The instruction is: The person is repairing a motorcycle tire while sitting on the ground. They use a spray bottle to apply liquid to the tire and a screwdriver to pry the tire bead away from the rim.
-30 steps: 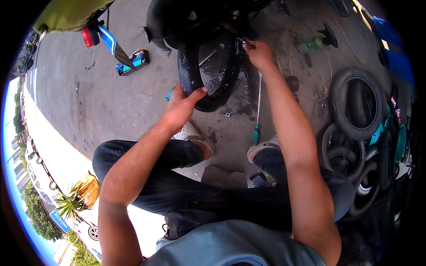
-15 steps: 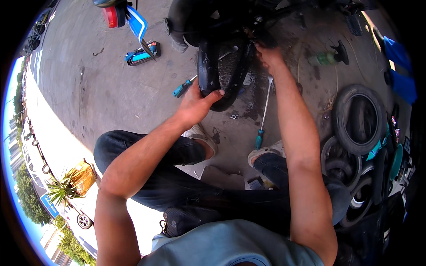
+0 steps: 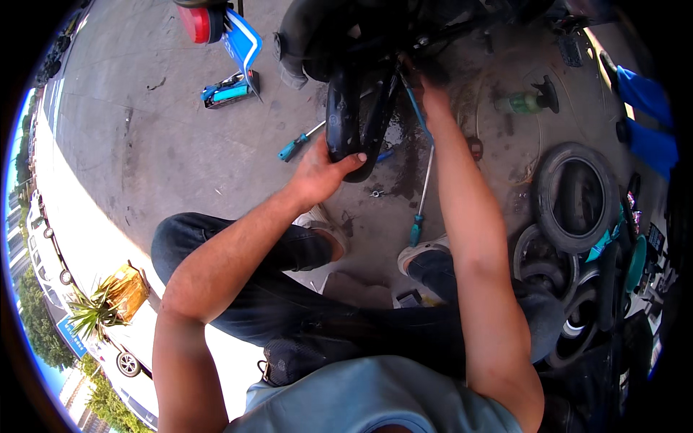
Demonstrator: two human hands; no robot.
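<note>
My left hand (image 3: 323,173) is closed round the lower end of a shiny black tyre (image 3: 343,119), thumb over its front. The tyre hangs in a narrow loop below a dark vehicle part (image 3: 317,32). My right hand (image 3: 434,101) is up beside the tyre, its fingers curled in shadow. Along it runs a slim tool with a long blue handle (image 3: 416,107), its tip near the tyre's right side; its kind is unclear. A teal-handled screwdriver (image 3: 416,229) lies on the ground below my right hand. Another screwdriver (image 3: 290,149) lies left of the tyre, its shaft passing behind it.
A small metal part (image 3: 376,193) lies near my feet. At the upper left is an open box of tools (image 3: 229,92). A green spray bottle (image 3: 525,102) lies to the right, above several stacked tyres (image 3: 546,216). A potted plant (image 3: 101,310) stands at the left.
The blue-handled tool now shows beside my right hand, angled up to the tyre. My left hand keeps its grip on the tyre. The view has shifted slightly.
</note>
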